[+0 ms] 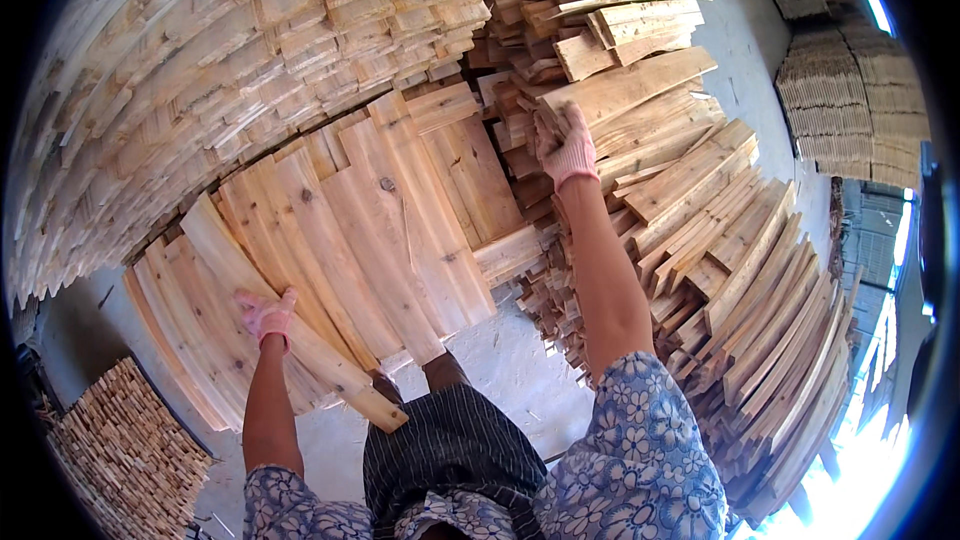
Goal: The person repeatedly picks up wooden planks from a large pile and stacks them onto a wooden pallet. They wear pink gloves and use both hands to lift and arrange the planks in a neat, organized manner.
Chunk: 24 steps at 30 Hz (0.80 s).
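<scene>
My left hand (267,316), in a pink glove, is closed across a long pale board (335,372). This board lies slantwise over other boards, and its near end sticks out toward my apron. Beneath it, a layer of boards (345,230) lies side by side, some with dark knots. My right hand (566,147), gloved too, reaches forward to the pile at the right. Its fingers are closed on the left end of a wide board (640,88) on top of that pile. The underside of this grip is hidden.
A tall stack of pale boards (250,50) rises along the far left. Loose boards (740,290) lie in a heap at the right. More stacked wood stands at the lower left (125,450) and far right (850,100). Grey floor (510,370) shows near my apron (455,450).
</scene>
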### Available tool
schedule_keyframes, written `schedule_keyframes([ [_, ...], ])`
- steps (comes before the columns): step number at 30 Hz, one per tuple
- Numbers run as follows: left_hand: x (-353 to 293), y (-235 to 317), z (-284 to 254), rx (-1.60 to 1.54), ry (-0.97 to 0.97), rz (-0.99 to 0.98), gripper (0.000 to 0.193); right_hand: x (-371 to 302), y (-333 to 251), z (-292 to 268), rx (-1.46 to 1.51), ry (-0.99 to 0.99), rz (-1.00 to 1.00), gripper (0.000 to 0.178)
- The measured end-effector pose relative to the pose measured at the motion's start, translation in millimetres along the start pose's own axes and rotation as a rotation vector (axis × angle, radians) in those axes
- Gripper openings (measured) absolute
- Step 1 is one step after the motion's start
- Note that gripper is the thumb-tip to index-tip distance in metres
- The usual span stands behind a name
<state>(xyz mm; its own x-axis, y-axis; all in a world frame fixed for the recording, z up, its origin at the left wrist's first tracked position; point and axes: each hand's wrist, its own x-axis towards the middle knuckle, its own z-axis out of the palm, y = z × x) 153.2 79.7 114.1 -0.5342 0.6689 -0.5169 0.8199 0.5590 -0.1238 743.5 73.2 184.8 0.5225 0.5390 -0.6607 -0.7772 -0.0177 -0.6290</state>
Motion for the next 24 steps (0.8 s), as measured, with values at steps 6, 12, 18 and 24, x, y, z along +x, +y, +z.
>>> schedule_keyframes([
  [6, 2.9, -0.1, 6.8, -0.015, 0.004, 0.002, 0.122, -191.5, 45.4, -74.1, -0.082, 0.264, -0.093, 0.020],
  [12, -12.8, -12.8, -10.7, -0.208, -0.044, 0.155, 0.111, -343.5, 217.3, -101.5, -0.143, 0.168, 0.038, 0.047],
  [18, 0.7, -79.1, -34.2, -0.562, -0.034, 0.318, 0.117, -383.4, 391.5, 0.6, -0.265, -0.004, 0.392, 0.037],
  [24, 59.7, -216.8, -67.4, -0.544, 0.201, 0.300, 0.119, -360.9, 388.6, 36.7, -1.811, -1.168, 0.342, 0.065],
])
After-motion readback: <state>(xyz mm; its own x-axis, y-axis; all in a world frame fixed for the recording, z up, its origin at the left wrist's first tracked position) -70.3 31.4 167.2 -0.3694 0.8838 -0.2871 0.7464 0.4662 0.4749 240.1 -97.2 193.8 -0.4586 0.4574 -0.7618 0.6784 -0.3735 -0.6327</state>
